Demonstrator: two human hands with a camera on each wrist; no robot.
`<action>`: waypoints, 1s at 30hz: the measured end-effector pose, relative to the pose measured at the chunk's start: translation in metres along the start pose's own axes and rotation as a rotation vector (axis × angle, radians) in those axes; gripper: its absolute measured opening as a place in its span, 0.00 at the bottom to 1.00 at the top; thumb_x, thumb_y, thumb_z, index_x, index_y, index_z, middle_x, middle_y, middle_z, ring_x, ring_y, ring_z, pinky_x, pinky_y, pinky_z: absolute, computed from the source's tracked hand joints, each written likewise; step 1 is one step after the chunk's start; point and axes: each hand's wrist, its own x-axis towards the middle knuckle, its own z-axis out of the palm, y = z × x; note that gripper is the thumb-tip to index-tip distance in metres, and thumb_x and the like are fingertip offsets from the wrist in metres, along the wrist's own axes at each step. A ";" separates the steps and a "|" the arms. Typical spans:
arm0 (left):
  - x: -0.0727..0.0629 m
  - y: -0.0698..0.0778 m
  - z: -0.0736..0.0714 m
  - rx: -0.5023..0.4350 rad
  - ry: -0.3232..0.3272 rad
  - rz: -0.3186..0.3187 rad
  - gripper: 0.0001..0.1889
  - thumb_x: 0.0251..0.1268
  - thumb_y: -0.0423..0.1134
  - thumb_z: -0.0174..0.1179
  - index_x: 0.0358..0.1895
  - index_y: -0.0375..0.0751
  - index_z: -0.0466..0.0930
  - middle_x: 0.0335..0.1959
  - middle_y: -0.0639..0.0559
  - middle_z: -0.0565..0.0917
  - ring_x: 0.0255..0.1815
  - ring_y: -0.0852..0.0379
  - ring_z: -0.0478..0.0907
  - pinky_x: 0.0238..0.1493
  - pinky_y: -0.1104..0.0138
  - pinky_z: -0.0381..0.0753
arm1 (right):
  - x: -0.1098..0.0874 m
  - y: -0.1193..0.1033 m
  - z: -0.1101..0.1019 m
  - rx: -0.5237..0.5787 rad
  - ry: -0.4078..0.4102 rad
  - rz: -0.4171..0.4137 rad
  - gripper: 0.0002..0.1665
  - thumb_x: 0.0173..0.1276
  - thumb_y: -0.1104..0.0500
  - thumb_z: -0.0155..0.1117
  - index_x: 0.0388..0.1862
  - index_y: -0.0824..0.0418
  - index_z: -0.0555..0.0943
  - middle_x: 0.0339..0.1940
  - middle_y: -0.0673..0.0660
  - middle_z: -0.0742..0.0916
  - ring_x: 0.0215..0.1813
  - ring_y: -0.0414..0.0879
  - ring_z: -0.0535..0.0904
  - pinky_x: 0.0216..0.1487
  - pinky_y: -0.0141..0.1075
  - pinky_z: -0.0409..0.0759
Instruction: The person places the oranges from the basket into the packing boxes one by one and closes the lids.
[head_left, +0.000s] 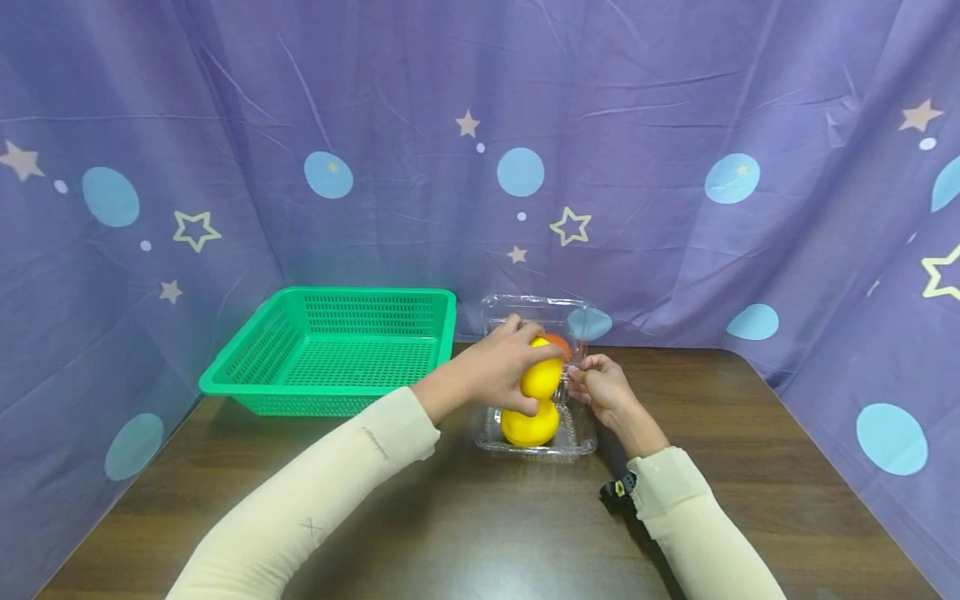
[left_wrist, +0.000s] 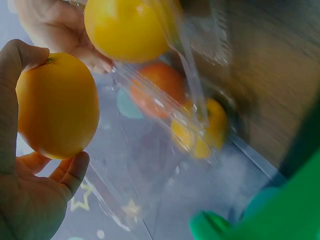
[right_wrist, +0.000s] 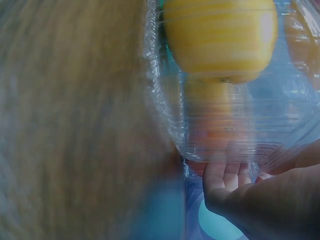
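My left hand (head_left: pixel 491 367) grips a round yellow fruit (head_left: pixel 542 375), thumb on one side and fingers on the other, above a clear plastic clamshell box (head_left: pixel 583 429). Inside the box, another yellow fruit (head_left: pixel 529 428) sits at the front. Behind it are an orange-red fruit (left_wrist: pixel 159 87) and one more yellow fruit (left_wrist: pixel 214 131), which my left hand hides in the head view. The box's lid (head_left: pixel 517 307) stands raised at the back. At the box's right side, my right hand (head_left: pixel 606 390) pinches the clear plastic edge between thumb and fingers.
A green plastic basket (head_left: pixel 330 390) with slotted walls stands on the brown wooden table (head_left: pixel 480 525), left of the box. A purple curtain (head_left: pixel 420 83) with stars and blue dots hangs close behind and at both sides. A dark strap (head_left: pixel 618 487) is on the right wrist.
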 end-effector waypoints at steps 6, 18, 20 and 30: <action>0.013 0.016 0.008 0.015 -0.017 0.055 0.41 0.49 0.57 0.70 0.73 0.60 0.72 0.64 0.48 0.74 0.57 0.49 0.65 0.50 0.60 0.73 | 0.000 0.001 0.000 0.014 0.006 -0.011 0.11 0.71 0.76 0.48 0.43 0.63 0.64 0.36 0.55 0.73 0.26 0.40 0.74 0.32 0.30 0.78; 0.024 0.034 0.024 0.008 0.001 0.120 0.41 0.49 0.57 0.69 0.72 0.57 0.73 0.62 0.47 0.75 0.56 0.48 0.66 0.55 0.59 0.71 | -0.005 0.001 -0.002 0.054 0.020 -0.092 0.12 0.66 0.78 0.51 0.39 0.63 0.67 0.39 0.55 0.72 0.30 0.37 0.73 0.30 0.26 0.76; 0.024 0.034 0.026 -0.001 -0.004 0.108 0.41 0.49 0.57 0.69 0.72 0.57 0.72 0.63 0.47 0.74 0.56 0.48 0.66 0.53 0.60 0.71 | -0.005 0.000 -0.003 0.063 0.010 -0.086 0.11 0.66 0.77 0.51 0.38 0.63 0.67 0.38 0.55 0.72 0.30 0.38 0.73 0.31 0.27 0.76; 0.023 0.033 0.031 -0.025 -0.046 0.077 0.42 0.51 0.57 0.70 0.73 0.57 0.71 0.67 0.46 0.74 0.54 0.50 0.65 0.49 0.62 0.70 | 0.001 0.003 -0.007 0.096 -0.018 -0.068 0.12 0.63 0.78 0.53 0.35 0.62 0.68 0.28 0.49 0.76 0.29 0.38 0.74 0.32 0.28 0.77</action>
